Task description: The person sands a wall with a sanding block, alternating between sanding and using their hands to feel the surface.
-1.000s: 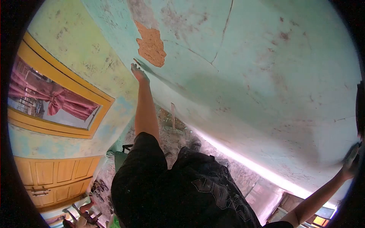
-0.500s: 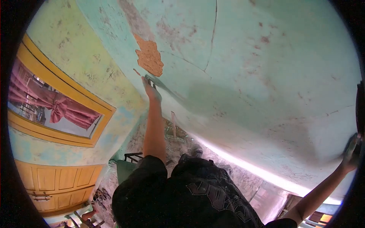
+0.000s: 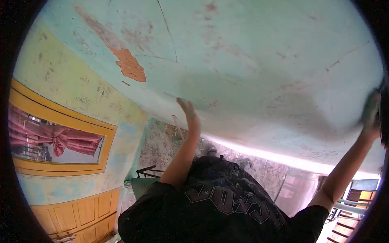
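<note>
My left hand (image 3: 188,111) is raised in front of the pale green wall (image 3: 259,44), its fingers stretched out and holding nothing. The fingertips are close to the plaster, below a patch of bare orange-brown plaster (image 3: 131,67). At the far right, my right hand (image 3: 370,113) reaches up along the wall, smeared by motion and partly cut off by the view's rim. Beside it is a dark upright edge (image 3: 382,113); whether those fingers hold it I cannot tell. Cracks and dull reddish scuffs mark the wall's surface.
To the left is a yellow-framed window (image 3: 109,139) with a tied pink curtain (image 3: 60,139), above orange wooden panels (image 3: 77,210). A green chair (image 3: 144,184) stands left of my body. The stained floor (image 3: 156,141) runs along the wall's foot. Another chair (image 3: 350,210) is at lower right.
My left hand has come away from beside the bare patch, down and to the right along the wall. My right hand has moved higher. The view has turned to the right.
</note>
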Demonstrator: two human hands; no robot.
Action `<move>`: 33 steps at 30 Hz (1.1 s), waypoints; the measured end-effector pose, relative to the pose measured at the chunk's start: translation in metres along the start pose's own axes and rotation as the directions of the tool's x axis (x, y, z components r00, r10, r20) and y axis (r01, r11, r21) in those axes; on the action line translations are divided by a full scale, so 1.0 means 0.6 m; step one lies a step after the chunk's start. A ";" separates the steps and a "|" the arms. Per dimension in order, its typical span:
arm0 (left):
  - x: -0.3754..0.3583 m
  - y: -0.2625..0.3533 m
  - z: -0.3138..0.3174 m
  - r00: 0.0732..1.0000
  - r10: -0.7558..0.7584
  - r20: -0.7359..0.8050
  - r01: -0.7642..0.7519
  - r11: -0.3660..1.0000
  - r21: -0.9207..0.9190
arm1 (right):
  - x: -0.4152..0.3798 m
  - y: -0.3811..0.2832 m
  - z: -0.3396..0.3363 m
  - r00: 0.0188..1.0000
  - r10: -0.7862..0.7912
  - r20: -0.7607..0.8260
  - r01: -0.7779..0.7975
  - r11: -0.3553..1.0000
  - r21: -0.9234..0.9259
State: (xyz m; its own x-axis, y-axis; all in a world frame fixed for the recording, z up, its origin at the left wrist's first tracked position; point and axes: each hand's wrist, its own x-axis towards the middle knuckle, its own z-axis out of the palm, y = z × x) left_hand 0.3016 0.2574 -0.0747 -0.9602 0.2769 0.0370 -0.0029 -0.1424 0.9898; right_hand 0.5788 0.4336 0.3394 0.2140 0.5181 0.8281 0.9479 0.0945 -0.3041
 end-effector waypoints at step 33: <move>-0.096 0.222 0.047 0.645 0.390 0.657 -0.720 0.598 0.352 | -0.036 0.162 0.116 0.484 -0.724 -0.492 0.873 0.366 0.321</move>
State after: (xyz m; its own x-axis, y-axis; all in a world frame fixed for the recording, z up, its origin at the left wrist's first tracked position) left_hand 0.3645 0.2494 0.0589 -0.4375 0.7471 0.5005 0.7878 0.0500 0.6139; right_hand 0.6498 0.4910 0.2592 -0.4666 -0.2354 0.8525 0.4586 0.7598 0.4608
